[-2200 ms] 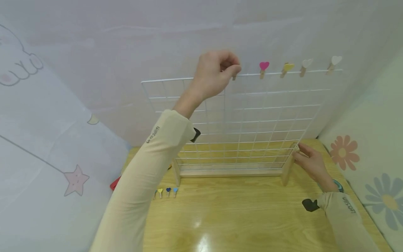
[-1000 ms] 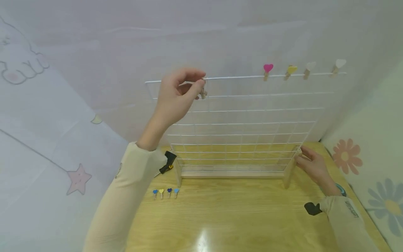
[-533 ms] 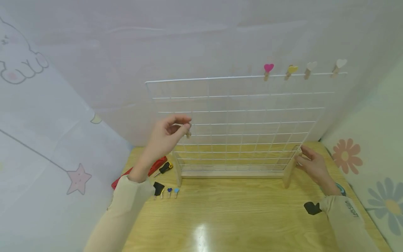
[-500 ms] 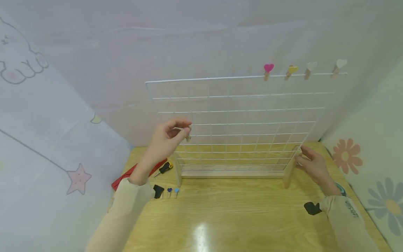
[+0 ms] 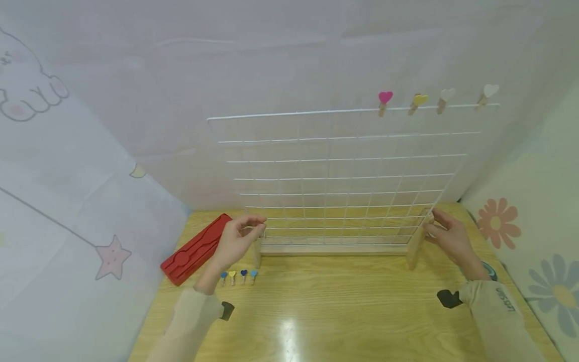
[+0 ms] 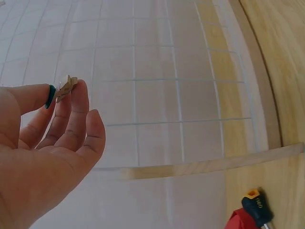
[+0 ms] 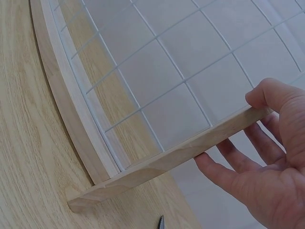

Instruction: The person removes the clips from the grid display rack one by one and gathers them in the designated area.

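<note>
My left hand [image 5: 237, 241] is beside the left post of a white wire grid rack [image 5: 327, 194]. Between its thumb and fingers it pinches a small wooden clothespin [image 6: 66, 88], clear in the left wrist view and mostly hidden in the head view. My right hand [image 5: 452, 239] grips the rack's right wooden post [image 7: 176, 155], thumb on one side and fingers on the other. Along the rack's top wire, toward the right, sit heart clothespins: a pink one [image 5: 385, 100], a yellow one [image 5: 418, 100] and two white ones [image 5: 447, 96].
Several heart clothespins [image 5: 244, 274] lie in a row on the wooden table [image 5: 325, 306], front left. Behind my left hand is a red tray [image 5: 194, 251] with shaped hollows; a screwdriver [image 6: 257, 205] is near it. A teal round thing [image 5: 489, 271] is partly hidden by my right wrist.
My left hand has come off the top wire and moved left and down to the left post, still pinching a clothespin. My right hand has stayed on the right post.
</note>
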`<state>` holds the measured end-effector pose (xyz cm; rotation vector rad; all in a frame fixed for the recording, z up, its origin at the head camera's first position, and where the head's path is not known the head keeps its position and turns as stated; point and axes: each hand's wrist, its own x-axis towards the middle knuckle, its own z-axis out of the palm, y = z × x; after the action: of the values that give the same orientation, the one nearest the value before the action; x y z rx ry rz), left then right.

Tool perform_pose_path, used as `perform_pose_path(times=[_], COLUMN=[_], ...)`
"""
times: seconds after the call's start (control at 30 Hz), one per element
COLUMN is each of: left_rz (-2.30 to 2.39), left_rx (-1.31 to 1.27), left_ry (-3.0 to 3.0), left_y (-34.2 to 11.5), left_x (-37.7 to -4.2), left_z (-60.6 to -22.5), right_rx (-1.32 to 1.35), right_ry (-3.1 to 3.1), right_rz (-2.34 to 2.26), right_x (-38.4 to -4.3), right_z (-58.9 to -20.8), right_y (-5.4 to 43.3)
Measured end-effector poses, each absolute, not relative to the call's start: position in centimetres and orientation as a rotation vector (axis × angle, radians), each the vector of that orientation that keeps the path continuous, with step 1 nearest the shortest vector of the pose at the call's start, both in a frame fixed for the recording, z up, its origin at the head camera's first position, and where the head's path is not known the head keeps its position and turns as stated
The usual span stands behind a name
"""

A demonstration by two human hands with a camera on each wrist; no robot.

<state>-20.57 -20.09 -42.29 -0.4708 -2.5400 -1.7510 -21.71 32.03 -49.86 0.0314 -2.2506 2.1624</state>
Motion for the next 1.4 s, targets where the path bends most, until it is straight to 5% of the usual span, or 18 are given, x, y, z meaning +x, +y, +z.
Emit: perform_pose_path(times=[1.4], left_rz=[-1.683], left_rx=[0.279], left_ry=[-2.621], left_y=[-31.6], left_x=[-15.4], left_z=[-56.6], right_rx=[0.088], right_ry=[-2.204], right_rz=[2.187], right_x=[-21.8], right_z=[-50.2], right_y=[32.2])
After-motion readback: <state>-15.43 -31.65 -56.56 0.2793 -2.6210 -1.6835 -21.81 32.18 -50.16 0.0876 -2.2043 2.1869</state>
